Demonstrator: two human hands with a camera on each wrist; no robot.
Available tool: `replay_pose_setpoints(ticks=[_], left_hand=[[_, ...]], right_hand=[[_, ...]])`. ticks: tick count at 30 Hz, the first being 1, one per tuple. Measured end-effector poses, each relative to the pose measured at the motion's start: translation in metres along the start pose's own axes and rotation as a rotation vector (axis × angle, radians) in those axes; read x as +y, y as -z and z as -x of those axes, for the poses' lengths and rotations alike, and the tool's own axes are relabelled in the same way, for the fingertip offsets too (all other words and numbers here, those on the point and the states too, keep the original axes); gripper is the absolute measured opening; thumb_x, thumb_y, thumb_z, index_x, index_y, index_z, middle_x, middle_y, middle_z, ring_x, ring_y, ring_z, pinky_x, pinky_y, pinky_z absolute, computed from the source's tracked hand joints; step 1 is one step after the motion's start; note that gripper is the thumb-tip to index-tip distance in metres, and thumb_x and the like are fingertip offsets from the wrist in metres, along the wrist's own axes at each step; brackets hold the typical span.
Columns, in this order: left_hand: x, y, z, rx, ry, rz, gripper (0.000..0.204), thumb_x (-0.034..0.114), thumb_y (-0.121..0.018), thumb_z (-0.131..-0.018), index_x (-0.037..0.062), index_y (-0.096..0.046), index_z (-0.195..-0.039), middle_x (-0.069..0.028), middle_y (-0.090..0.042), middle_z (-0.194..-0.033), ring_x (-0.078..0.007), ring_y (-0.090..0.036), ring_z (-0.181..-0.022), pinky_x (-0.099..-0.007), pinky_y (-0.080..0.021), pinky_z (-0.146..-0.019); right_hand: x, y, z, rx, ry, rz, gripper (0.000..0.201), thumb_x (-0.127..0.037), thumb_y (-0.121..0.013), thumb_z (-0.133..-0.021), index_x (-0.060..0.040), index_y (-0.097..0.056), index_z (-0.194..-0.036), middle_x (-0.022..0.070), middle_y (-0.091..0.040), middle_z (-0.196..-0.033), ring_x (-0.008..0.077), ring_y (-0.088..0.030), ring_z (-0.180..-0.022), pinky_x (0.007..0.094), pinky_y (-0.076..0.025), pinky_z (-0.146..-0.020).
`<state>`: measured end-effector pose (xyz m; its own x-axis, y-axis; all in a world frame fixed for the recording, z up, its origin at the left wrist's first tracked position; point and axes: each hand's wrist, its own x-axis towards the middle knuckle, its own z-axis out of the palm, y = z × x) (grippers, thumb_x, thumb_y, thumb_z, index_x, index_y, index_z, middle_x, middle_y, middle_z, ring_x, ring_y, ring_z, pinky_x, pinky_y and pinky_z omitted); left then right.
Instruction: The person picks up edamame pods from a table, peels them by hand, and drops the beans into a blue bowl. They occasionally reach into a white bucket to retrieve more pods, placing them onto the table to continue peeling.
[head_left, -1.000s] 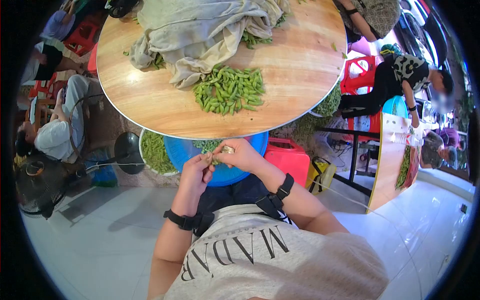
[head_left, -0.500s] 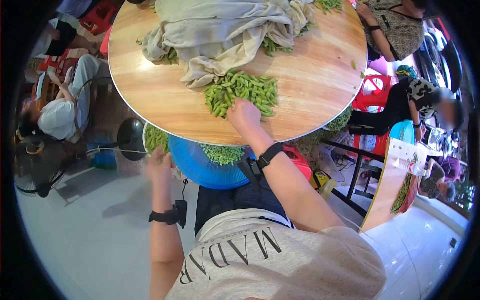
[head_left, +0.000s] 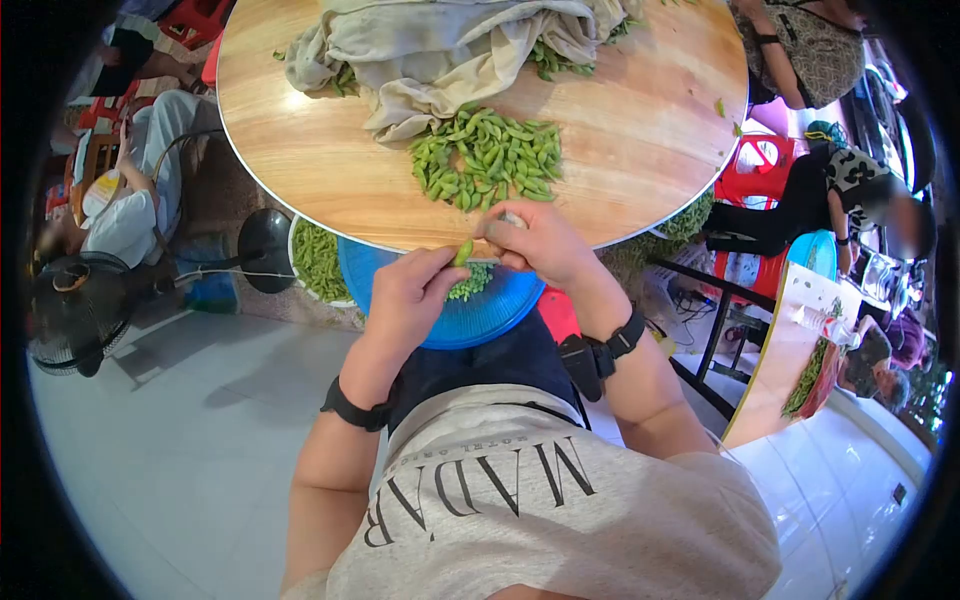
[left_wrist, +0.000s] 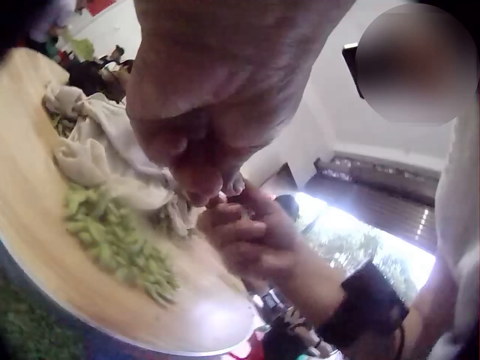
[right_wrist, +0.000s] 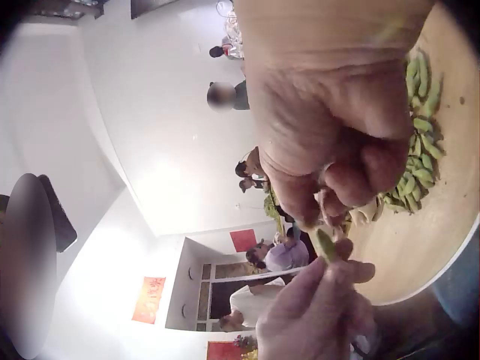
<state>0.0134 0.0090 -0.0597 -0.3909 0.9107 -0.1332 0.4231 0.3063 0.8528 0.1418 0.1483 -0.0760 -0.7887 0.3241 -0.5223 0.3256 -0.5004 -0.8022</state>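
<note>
My left hand point(head_left: 405, 300) pinches a green soybean pod point(head_left: 463, 252) between thumb and fingertips, over a blue basin point(head_left: 500, 325) at my lap. Shelled green beans point(head_left: 470, 283) lie in the basin. Fingers curled, my right hand point(head_left: 550, 245) meets it at the table edge. In the right wrist view, the right fingertips point(right_wrist: 309, 219) pinch the pod's other end. Something small and pale shows by the right thumb; I cannot tell what it is. A heap of pods point(head_left: 490, 160) lies on the round wooden table point(head_left: 320, 180) just beyond both hands.
A pale cloth point(head_left: 430, 60) covers more greenery farther back on the table. Left of the basin stands a white-rimmed container of pods point(head_left: 318, 262). A black fan point(head_left: 80, 315) is at the far left, a side table point(head_left: 765, 400) at the right. Other people sit around.
My right hand reached to the pod heap, then came back to the left hand above the basin. The left hand swung out left and returned; it now holds a pod.
</note>
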Motion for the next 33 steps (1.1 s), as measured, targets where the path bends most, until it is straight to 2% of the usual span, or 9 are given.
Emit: replay_pose_setpoints(ticks=[1,4,7,16,19,22,31,33], left_hand=[[0.006,0.001,0.005,-0.021,0.14,0.118,0.02,0.007,-0.065,-0.071,0.0023,-0.062,-0.091,-0.0123,-0.061,-0.074,-0.0221,-0.059,-0.062,-0.0278,-0.045,-0.053],[0.018,0.0,0.014,0.059,0.132,0.12,0.018,0.009,-0.065,-0.072,0.0011,-0.062,-0.088,-0.0136,-0.06,-0.071,-0.0216,-0.059,-0.062,-0.0273,-0.045,-0.053],[0.021,-0.001,0.019,0.097,-0.003,-0.013,0.019,0.005,-0.065,-0.074,-0.0028,-0.061,-0.091,-0.0089,-0.06,-0.069,-0.0108,-0.056,-0.06,-0.0229,-0.045,-0.053],[0.038,0.01,0.032,0.157,-0.086,-0.105,0.019,0.004,-0.066,-0.072,-0.0025,-0.061,-0.089,-0.0143,-0.061,-0.071,-0.0173,-0.061,-0.061,-0.0253,-0.046,-0.053],[0.032,0.013,0.036,0.166,-0.126,-0.143,0.019,0.004,-0.065,-0.072,-0.0025,-0.061,-0.089,-0.0133,-0.062,-0.071,-0.0161,-0.06,-0.059,-0.025,-0.046,-0.052],[0.032,0.014,0.039,0.199,-0.084,-0.025,0.017,0.006,-0.064,-0.072,0.0017,-0.062,-0.088,-0.0141,-0.059,-0.068,-0.0251,-0.058,-0.058,-0.0307,-0.045,-0.051],[0.029,0.027,0.042,0.146,-0.067,-0.05,0.017,0.004,-0.064,-0.071,0.0003,-0.062,-0.088,-0.0153,-0.059,-0.068,-0.028,-0.058,-0.06,-0.0318,-0.045,-0.053],[0.026,0.023,0.044,0.219,-0.096,-0.045,0.015,0.004,-0.063,-0.072,-0.0001,-0.062,-0.087,-0.0152,-0.059,-0.068,-0.0262,-0.058,-0.058,-0.0307,-0.045,-0.052]], right_hand=[[0.006,-0.003,0.003,0.004,-0.014,-0.075,0.034,-0.036,-0.05,-0.084,-0.0021,-0.057,-0.082,0.0008,-0.048,-0.057,0.0056,-0.041,-0.045,0.0194,-0.031,-0.04],[0.01,-0.02,0.016,-0.018,-0.018,-0.161,0.043,-0.043,-0.043,-0.088,-0.0022,-0.055,-0.082,0.0007,-0.048,-0.059,0.0054,-0.041,-0.044,0.0192,-0.032,-0.04],[0.006,-0.032,0.023,-0.05,0.013,-0.167,0.042,-0.041,-0.041,-0.089,-0.0027,-0.052,-0.077,0.0011,-0.048,-0.059,0.0059,-0.042,-0.044,0.0191,-0.033,-0.04],[0.002,-0.053,0.029,0.016,0.079,-0.024,0.04,-0.04,-0.041,-0.089,-0.0032,-0.051,-0.077,0.0008,-0.047,-0.059,0.005,-0.04,-0.045,0.0182,-0.031,-0.04],[0.002,-0.059,0.029,0.021,0.103,-0.007,0.04,-0.039,-0.042,-0.089,-0.0034,-0.051,-0.075,0.0003,-0.047,-0.057,0.0052,-0.041,-0.045,0.0188,-0.032,-0.04],[0.0,-0.065,0.029,0.037,0.122,-0.013,0.038,-0.037,-0.043,-0.089,-0.0032,-0.052,-0.074,0.0002,-0.047,-0.055,0.0057,-0.041,-0.045,0.0196,-0.033,-0.04],[-0.007,-0.08,0.031,0.083,0.127,0.063,0.032,-0.029,-0.044,-0.089,-0.0026,-0.051,-0.074,-0.0003,-0.047,-0.055,0.0061,-0.042,-0.047,0.0208,-0.034,-0.042],[-0.003,-0.085,0.029,0.133,0.154,0.071,0.03,-0.027,-0.043,-0.09,-0.0023,-0.051,-0.075,-0.0003,-0.047,-0.054,0.0062,-0.043,-0.047,0.0211,-0.035,-0.042]])
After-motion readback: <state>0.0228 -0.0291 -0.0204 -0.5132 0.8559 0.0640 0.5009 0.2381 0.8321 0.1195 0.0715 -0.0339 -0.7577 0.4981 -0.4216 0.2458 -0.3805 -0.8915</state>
